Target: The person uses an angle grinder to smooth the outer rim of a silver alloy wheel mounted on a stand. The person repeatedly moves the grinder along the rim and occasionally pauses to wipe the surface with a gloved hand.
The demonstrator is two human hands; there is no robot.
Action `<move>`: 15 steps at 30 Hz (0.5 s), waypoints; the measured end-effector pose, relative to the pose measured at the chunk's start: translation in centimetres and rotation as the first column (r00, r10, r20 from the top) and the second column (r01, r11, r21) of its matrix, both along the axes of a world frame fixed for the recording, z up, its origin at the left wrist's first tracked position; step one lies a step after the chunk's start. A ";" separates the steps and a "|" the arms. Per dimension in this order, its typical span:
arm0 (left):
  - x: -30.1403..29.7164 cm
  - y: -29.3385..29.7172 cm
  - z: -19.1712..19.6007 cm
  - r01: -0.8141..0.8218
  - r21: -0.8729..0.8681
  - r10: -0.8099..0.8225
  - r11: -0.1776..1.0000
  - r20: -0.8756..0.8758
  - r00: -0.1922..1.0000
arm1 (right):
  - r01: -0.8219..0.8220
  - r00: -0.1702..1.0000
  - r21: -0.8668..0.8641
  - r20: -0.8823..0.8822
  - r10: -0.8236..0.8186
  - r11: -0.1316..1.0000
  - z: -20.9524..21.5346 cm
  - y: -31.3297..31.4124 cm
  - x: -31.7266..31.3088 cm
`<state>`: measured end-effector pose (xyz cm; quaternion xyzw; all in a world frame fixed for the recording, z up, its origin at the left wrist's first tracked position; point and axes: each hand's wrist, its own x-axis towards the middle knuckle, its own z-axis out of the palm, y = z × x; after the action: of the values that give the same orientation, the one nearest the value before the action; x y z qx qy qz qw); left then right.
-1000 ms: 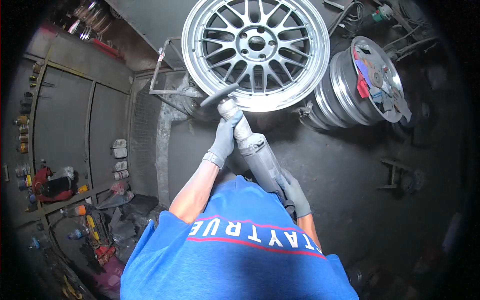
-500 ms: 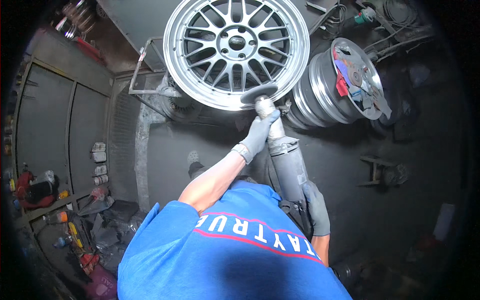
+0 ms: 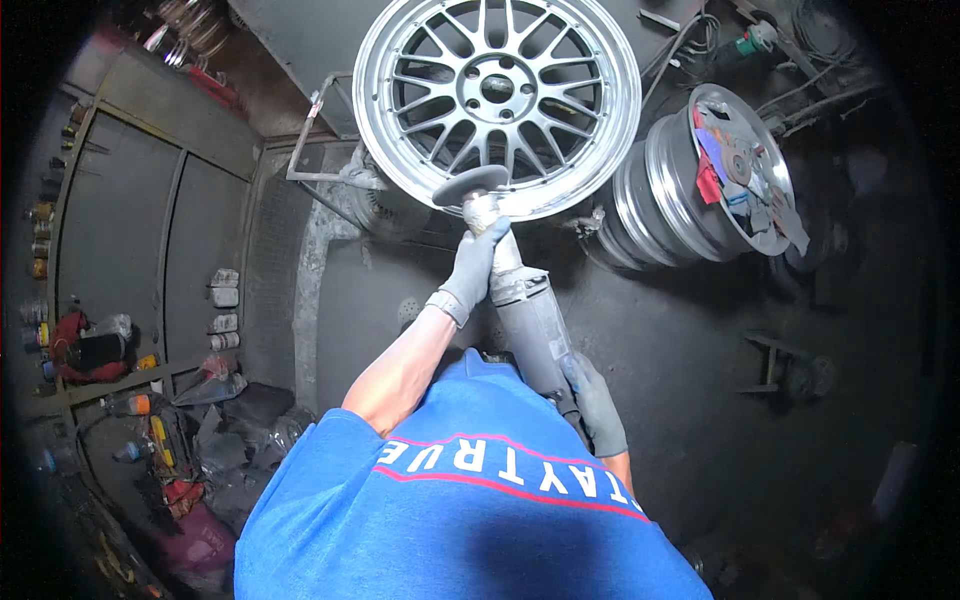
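Head view showed, far to the left of the left grip, a red-and-black bag point(image 3: 93, 350) resting against the wall. Nearer that grip, though well apart from it, stood pale canisters point(image 3: 226, 288), and above and left of it reached a bent metal frame point(image 3: 298, 145). The left grip point(image 3: 476, 270), gloved in grey, was wrapped around the whitish neck of a grinder point(image 3: 537, 335), its fingers closed on it. Just above this grip sat the dark disc point(image 3: 470, 185), tilted and overlapping the lower lip of a silver multi-spoke wheel point(image 3: 499, 89); whether the two touched could not be told. Below and right of the left grip, the right grip point(image 3: 598, 405), also gloved, held the rear of the grinder, its underside hidden. Above and right of both grips lay a stack of wheel rims point(image 3: 668, 185), with cloths point(image 3: 712, 165) on its face, and farther right of the right grip stood a small metal stand point(image 3: 772, 360)
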<state>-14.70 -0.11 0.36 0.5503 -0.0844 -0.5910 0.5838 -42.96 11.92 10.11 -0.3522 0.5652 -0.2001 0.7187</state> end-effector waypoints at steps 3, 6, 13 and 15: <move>-0.7 -0.4 -0.8 0.022 0.016 -0.021 1.000 -0.022 1.000 | -0.038 0.997 -0.050 -0.065 0.035 0.998 1.9 -0.5 -0.2; -3.3 -1.3 -1.0 0.062 0.019 -0.060 0.998 -0.083 0.995 | -0.050 0.991 -0.120 -0.133 0.034 0.991 2.2 -0.2 -1.9; -8.4 -4.6 0.0 0.153 -0.125 -0.179 0.980 -0.231 0.956 | 0.029 0.943 -0.216 -0.318 -0.098 0.976 3.6 1.0 -3.7; -8.4 -4.8 0.6 0.163 -0.159 -0.203 0.974 -0.283 0.937 | 0.020 0.932 -0.242 -0.347 -0.106 0.970 4.3 1.3 -2.9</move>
<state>-23.06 -4.92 0.92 0.4046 -0.0857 -0.7118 0.5677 -45.89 13.24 14.39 -0.4464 0.6699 -0.2212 0.5506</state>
